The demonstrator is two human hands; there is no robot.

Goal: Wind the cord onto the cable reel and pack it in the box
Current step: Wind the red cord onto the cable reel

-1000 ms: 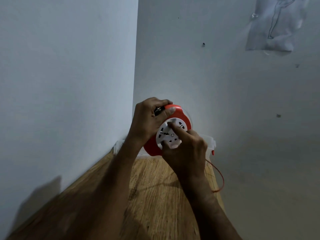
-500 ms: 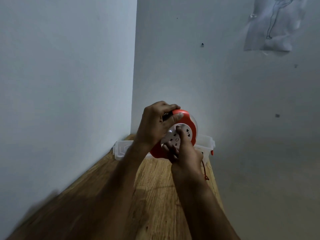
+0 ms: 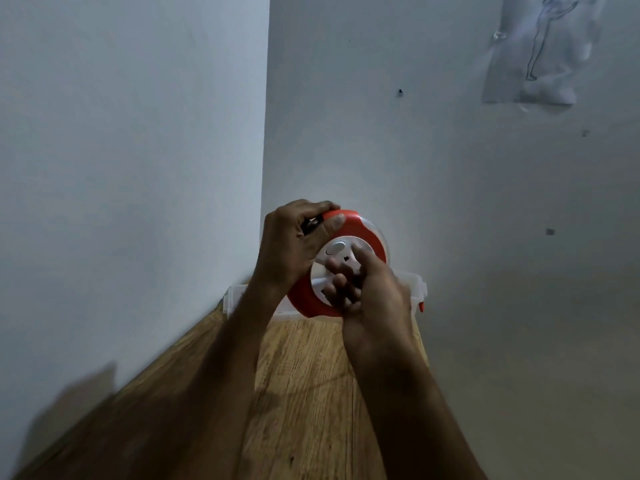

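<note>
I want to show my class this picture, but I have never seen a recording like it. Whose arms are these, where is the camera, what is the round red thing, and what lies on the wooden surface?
There is no machine here: a person wears a camera on the head, looking forward and down, so the two arms are the person's own. The left hand grips the top rim of a red cable reel, holding it up on edge. The right hand has its fingers on the reel's white socket face; it is blurred, so the exact hold is unclear. Behind the reel, a clear plastic box stands on the wooden table, in the corner of two pale walls. A loose cord is not visible now.
</note>
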